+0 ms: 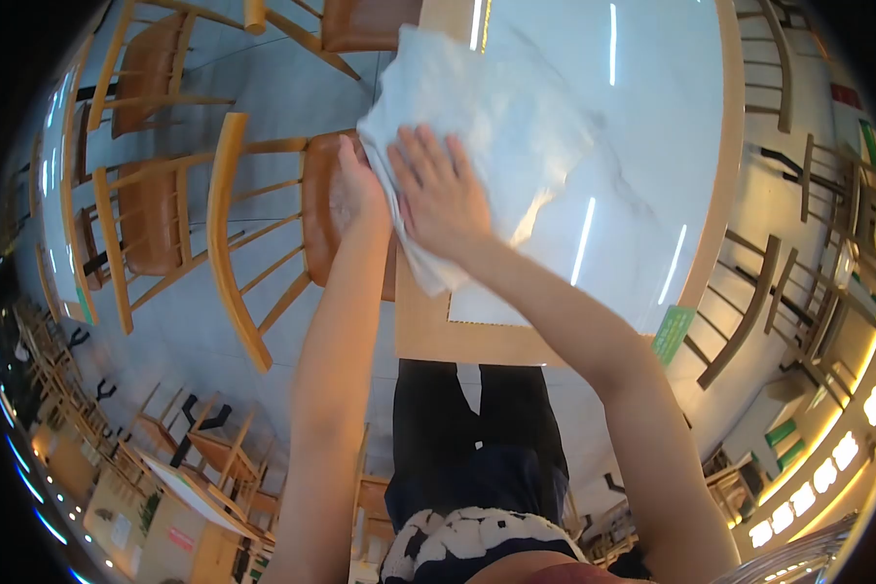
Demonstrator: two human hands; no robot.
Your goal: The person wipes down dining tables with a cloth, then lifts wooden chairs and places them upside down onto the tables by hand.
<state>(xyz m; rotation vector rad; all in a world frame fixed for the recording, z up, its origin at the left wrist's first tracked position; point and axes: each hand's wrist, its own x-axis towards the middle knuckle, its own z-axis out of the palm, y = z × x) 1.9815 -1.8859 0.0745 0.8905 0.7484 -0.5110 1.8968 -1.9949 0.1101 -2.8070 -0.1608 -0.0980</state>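
A white cloth (487, 117) lies spread and wrinkled over the left part of a glossy, pale table (623, 185) with a wooden rim. My right hand (443, 200) rests flat on the cloth, its fingers stretched out and slightly apart. At the table's left edge is my left hand (363, 195), open, with one digit pointing away from me. The cloth's edge hides its other fingers, so I cannot tell whether they touch the cloth from below.
A wooden chair (226, 214) with a brown seat stands close against the table's left side. More chairs (749, 311) line the right side. A green sticker (673, 334) marks the near right corner. Other tables and chairs stand farther off.
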